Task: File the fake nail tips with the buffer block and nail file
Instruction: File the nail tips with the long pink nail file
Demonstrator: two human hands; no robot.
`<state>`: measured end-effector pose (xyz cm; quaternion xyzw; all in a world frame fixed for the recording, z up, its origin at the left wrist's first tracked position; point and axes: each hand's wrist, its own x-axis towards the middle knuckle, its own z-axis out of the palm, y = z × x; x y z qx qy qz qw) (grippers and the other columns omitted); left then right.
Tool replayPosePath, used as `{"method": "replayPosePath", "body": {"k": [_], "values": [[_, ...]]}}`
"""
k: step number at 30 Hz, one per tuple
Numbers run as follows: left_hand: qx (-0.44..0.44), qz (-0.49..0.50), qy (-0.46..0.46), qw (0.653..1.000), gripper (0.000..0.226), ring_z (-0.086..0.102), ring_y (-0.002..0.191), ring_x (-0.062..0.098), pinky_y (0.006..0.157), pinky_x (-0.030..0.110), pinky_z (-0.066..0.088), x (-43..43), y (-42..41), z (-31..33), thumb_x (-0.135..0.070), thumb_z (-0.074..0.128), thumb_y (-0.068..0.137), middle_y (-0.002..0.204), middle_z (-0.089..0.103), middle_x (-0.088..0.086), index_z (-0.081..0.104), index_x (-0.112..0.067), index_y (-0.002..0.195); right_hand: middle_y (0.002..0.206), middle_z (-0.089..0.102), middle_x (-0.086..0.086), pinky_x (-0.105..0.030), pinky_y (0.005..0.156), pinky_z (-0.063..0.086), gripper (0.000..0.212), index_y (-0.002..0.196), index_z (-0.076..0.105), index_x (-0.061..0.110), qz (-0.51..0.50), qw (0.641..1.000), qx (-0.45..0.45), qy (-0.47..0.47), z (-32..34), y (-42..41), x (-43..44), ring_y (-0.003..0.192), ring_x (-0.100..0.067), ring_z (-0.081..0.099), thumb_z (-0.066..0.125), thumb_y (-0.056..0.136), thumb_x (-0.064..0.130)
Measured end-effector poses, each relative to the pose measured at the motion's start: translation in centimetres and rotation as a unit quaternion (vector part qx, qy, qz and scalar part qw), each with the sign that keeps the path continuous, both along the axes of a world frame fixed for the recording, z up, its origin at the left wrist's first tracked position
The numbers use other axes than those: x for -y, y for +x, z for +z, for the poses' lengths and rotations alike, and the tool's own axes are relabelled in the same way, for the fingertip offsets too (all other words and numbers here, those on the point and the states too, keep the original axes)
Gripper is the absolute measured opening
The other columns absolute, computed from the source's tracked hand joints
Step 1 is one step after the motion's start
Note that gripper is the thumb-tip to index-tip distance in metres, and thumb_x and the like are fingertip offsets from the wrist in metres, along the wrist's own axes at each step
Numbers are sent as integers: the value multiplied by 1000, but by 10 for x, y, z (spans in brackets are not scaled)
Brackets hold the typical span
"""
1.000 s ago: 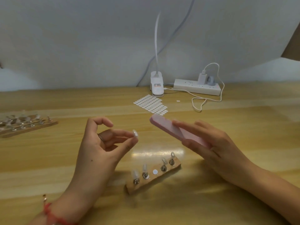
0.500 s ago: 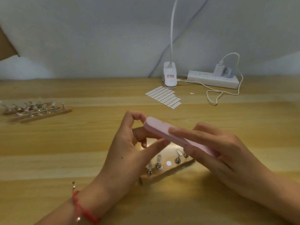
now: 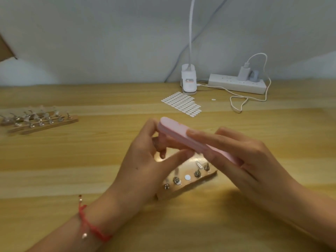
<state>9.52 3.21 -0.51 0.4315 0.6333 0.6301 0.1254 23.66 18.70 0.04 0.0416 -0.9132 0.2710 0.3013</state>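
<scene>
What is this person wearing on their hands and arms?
At the wrist of the left hand sits a thin red cord bracelet with a small metallic charm and a gold-coloured bead on its loose end. No sleeves show on either forearm. The right hand and its wrist show no jewellery. Any ring is too blurred to tell.

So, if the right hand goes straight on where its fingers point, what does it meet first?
The right hand would probably meet the left hand, whose fingers curl at the buffer's far end; depth is unclear.
</scene>
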Motion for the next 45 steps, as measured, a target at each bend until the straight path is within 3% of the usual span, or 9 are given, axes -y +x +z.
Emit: {"method": "replayPosePath", "body": {"k": [3,7,10,13,18,31,35,40,45], "values": [[35,6,28,999,39,68,89,25,87,58,47,1,-4,3,-28,80,68,88,76,-1,41,-29,75,84,48,15,-2,67,34,39,139,53,29,-7,1000,-1,-10,-1,0,0,73,8,51,48,100,29],[21,-3,0,1000,36,67,79,6,81,33,50,-2,0,-1,-23,81,68,82,73,-11,50,-21,87,83,48,18,-6,67,34,39,139,54,30,3,1000,-2,-13,-1,0,2,74,3,51,48,101,30],[43,-6,19,999,40,69,90,25,90,60,46,-2,0,2,-22,81,69,87,76,-1,42,-27,78,84,47,20,-3,67,34,39,138,54,28,-4,1000,1,-27,-1,1,1,74,7,52,49,100,28],[18,-4,-7,1000,36,69,78,5,76,37,53,-3,9,2,-28,82,67,79,73,-13,53,-26,88,82,45,18,-7,66,33,39,140,53,29,3,1000,-3,-19,-2,-3,4,73,2,48,48,101,32],[103,-10,63,993,40,71,73,15,65,17,54,-2,-1,4,-21,72,64,81,75,7,41,-7,84,84,51,15,-9,67,35,40,140,53,32,-5,1000,9,-7,-2,0,0,75,0,52,48,100,33],[106,-14,64,992,42,72,77,8,64,11,50,-2,-2,4,-8,68,69,70,74,-2,28,-16,81,86,52,13,-10,64,36,38,139,53,30,17,1000,2,-11,-1,5,4,72,-1,52,46,102,36],[103,-6,63,993,42,73,80,16,69,20,55,1,-5,7,-12,71,69,81,76,8,32,-15,83,83,53,10,-2,65,34,38,136,54,24,6,999,-11,-42,-1,2,0,72,6,50,50,98,25],[59,12,18,998,40,71,87,20,88,63,47,-1,1,5,-26,75,66,88,75,2,45,-11,87,81,49,14,-8,65,33,39,138,54,30,-2,999,10,-37,-5,-1,4,72,-1,50,49,99,32],[44,26,25,998,47,71,83,17,84,49,50,-5,5,4,-21,84,65,81,76,-4,39,-18,78,89,62,3,-16,68,41,38,137,53,36,-14,997,10,-69,-4,-1,5,79,-10,58,48,99,34]]}}
